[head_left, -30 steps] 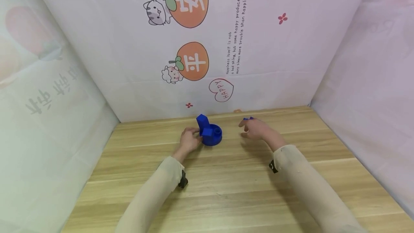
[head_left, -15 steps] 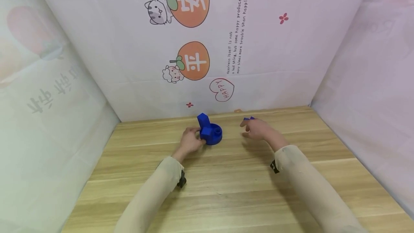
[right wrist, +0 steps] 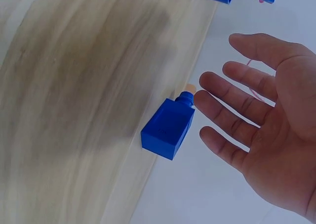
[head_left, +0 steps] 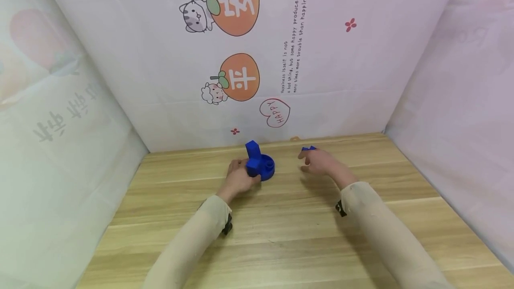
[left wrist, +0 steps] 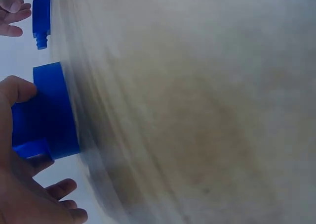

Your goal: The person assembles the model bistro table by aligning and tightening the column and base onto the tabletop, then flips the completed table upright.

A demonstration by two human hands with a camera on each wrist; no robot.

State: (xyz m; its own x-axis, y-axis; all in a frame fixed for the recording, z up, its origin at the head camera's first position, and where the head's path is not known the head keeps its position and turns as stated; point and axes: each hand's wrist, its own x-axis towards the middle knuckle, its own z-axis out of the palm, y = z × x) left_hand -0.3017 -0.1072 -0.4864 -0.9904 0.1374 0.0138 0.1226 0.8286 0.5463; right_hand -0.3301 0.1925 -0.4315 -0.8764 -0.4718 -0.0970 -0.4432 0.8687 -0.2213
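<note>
A shallow round blue base (head_left: 270, 173) stands near the back of the table, with a raised ring inside it. Two square blue blocks rise from it: a tilted far block (head_left: 252, 149) and a shorter-looking near block (head_left: 253, 165). My left hand (head_left: 239, 179) grips the near block low down, thumb in front and fingers round its left side. In the right wrist view, my right hand (right wrist: 269, 115) has its fingers spread and holds nothing. Beside its fingertips a loose blue block (right wrist: 167, 127) with a narrow ridged neck lies on the table.
The wood-grain table (head_left: 277, 235) ends at a printed white cloth (head_left: 321, 79) at the back. White cloth also hangs on the left and right sides. A small black device (head_left: 340, 208) sits at the right sleeve's cuff.
My left hand has shifted right, its thumb coming round the front of the near block. The base has turned a little, carrying that block left. My right hand has hardly moved.
</note>
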